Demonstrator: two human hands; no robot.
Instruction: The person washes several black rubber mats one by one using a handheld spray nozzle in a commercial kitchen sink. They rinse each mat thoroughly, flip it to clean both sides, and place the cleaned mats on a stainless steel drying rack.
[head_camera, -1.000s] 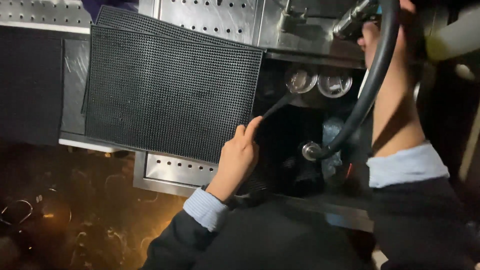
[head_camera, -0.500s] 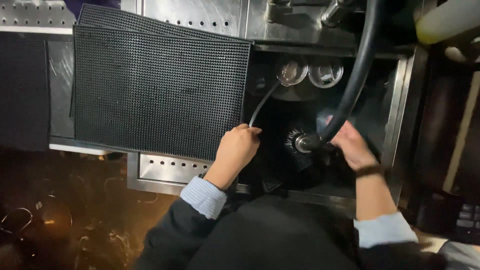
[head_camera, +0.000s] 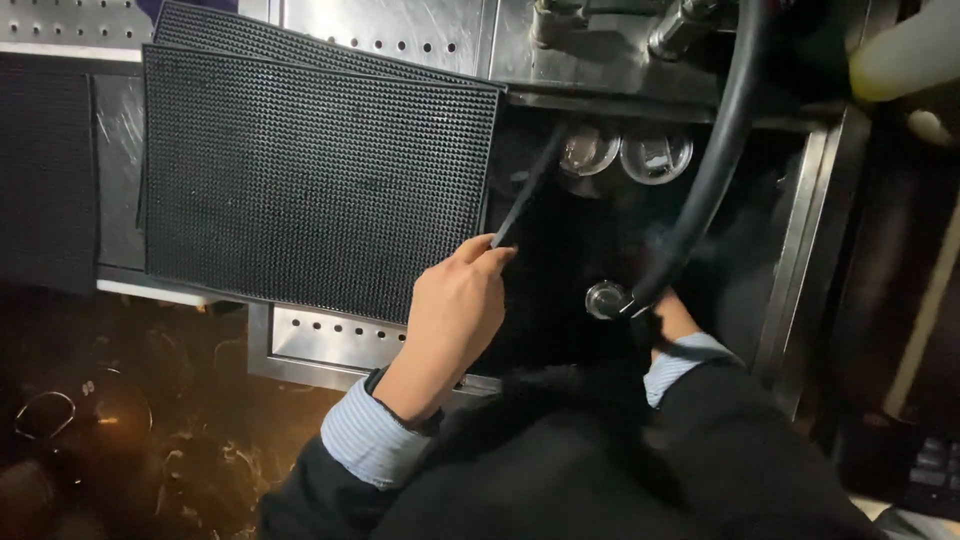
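My left hand (head_camera: 458, 312) pinches the near end of a thin black mat (head_camera: 524, 198), seen edge-on, which slants up over the dark sink (head_camera: 800, 250). My right hand (head_camera: 676, 320) is mostly hidden; it sits low in the sink at the end of a thick black spray hose (head_camera: 712, 170), just beside its round metal nozzle (head_camera: 604, 299), and seems closed on it. A large black studded rubber mat (head_camera: 310, 180) lies flat on the steel counter, just left of my left hand.
A second studded mat (head_camera: 300, 38) pokes out behind the large one. Two round metal lids (head_camera: 655, 155) sit at the sink's back. The perforated steel counter edge (head_camera: 330, 335) runs below the mat. Metal taps (head_camera: 680, 25) stand above.
My right hand has come down from the hose's top to the nozzle and sunk deeper into the sink. My left hand keeps its hold on the thin mat.
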